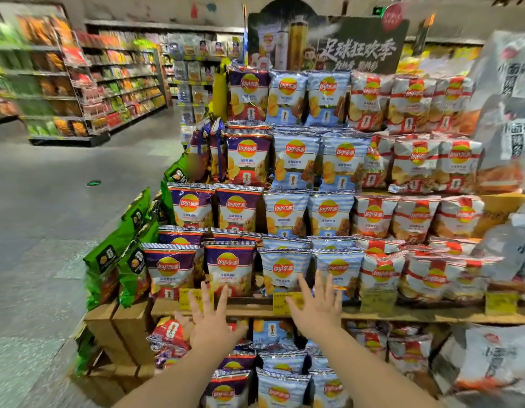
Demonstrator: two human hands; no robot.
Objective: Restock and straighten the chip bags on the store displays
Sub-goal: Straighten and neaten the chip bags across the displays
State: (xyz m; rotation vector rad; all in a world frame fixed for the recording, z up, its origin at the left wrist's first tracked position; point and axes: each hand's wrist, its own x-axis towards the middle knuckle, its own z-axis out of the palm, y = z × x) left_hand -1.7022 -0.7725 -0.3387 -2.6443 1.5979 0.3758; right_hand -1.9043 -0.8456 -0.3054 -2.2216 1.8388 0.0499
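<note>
a: purple, blue and red foil: the chip bags [229, 272] stand upright in stepped tiers on the wooden display [255, 311], purple toward its left edge, blue in the middle, red toward its right edge.

b: where are your hands?

a: both are raised before the display's front edge. your left hand [212, 316] has its fingers spread and straight, holding nothing; its fingertips [224, 290] overlap the bottom of the front purple bag. whether they touch it, you cannot tell.

b: and the other?

a: your right hand [318, 304] is spread just as wide, also holding nothing, in front of the front-row blue bags [285, 270] and the yellow price tag [282, 303] on the front edge. contact cannot be told there either.

b: what lies below?

a: more purple, blue and red bags, packed under the front edge of the shelf. green bags [120, 254] hang along the display's left side, above cardboard boxes [120, 328] at its left corner. a dark signboard [364, 48] rises from the back edge.
</note>
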